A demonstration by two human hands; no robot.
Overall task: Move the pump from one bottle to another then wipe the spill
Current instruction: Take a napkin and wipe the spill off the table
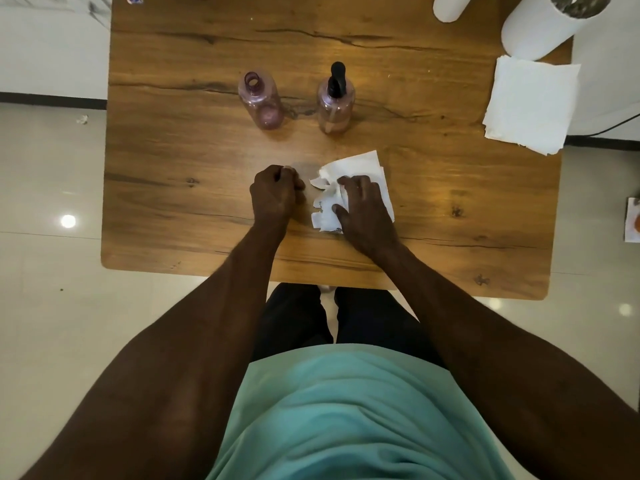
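Right hand (pixel 363 209) flat, fingers spread, pressing torn tissue (pixel 360 174) onto bench (pixel 173 202); left hand (pixel 273 192) fisted, at 9 o'clock of tissue.

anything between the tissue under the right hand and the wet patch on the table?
Nothing visible. The right hand presses the torn tissue flat on the table; the wet patch lies just to its left, bare wood between. The left hand, curled shut, rests at the patch's left edge, not across the path.
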